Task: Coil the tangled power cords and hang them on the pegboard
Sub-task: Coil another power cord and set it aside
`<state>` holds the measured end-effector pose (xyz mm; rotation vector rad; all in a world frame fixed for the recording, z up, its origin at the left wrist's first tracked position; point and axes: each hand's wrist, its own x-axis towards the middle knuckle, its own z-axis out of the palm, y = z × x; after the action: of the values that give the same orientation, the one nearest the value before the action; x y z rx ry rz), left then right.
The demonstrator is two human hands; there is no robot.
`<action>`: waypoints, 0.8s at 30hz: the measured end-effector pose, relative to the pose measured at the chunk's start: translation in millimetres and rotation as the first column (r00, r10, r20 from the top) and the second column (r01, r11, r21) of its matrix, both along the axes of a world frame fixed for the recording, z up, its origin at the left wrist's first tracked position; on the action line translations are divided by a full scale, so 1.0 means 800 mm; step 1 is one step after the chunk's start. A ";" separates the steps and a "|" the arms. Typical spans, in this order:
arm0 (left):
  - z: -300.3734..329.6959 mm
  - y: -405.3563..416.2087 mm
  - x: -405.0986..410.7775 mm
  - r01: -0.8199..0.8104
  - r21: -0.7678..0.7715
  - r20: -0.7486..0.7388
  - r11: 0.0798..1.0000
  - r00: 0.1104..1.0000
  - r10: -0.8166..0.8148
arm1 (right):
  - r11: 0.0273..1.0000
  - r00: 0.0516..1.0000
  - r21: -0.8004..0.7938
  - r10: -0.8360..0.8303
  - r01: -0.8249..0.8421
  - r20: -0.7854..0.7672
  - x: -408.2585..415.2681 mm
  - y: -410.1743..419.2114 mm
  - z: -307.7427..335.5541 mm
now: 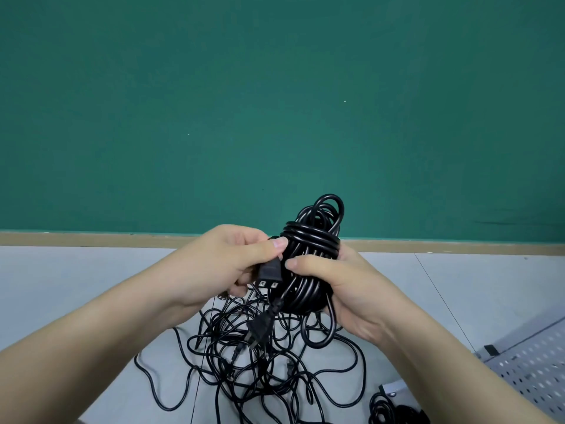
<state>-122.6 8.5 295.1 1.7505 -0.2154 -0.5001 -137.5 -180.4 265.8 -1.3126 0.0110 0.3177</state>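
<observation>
Forearms fill the lower view, reaching in from both sides. At left, the left hand [226, 258] pinches the connector [269, 275] of a black cord between curled fingers and thumb. Below and between the hands, a tangle [253, 356] of thin black cords sprawls over the grey floor [61, 286], and a plug [260, 327] dangles above it. To the right, the right hand [342, 289] grips the coil [312, 255], fingers wrapped round its middle, where several turns bind the loops crosswise. To finish well, I judge the connector end should be tucked under those turns while the right hand holds them tight, or they may spring loose. Glossy and thick, the coil looks stiff. At far right lies the white pegboard [538, 368], with another dark cord [385, 408] beside it.
</observation>
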 end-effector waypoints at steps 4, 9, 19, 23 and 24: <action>-0.005 -0.006 -0.003 -0.031 -0.132 -0.021 0.991 0.999 0.028 | 0.997 0.998 0.070 0.024 -0.020 -0.064 0.004 0.000 0.000; -0.008 -0.013 -0.004 -0.022 -0.153 -0.003 0.988 1.000 0.022 | 0.999 0.992 0.030 -0.027 0.031 -0.120 0.007 -0.001 -0.003; -0.004 -0.008 -0.003 0.119 0.007 0.016 0.993 0.993 -0.119 | 0.976 0.993 -0.183 -0.116 0.115 0.003 -0.005 0.000 -0.007; -0.008 -0.011 -0.004 0.101 0.001 0.029 0.995 0.994 -0.101 | 0.983 0.996 -0.164 -0.089 0.086 -0.011 -0.008 -0.002 -0.002; -0.010 -0.012 -0.004 0.094 -0.003 0.030 0.996 0.995 -0.094 | 0.982 0.997 -0.170 -0.080 0.077 -0.014 -0.008 -0.002 -0.001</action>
<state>-125.6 -1.3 286.9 1.7501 -0.3211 -0.5420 -143.7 -181.8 265.3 -1.4731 0.1096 0.2675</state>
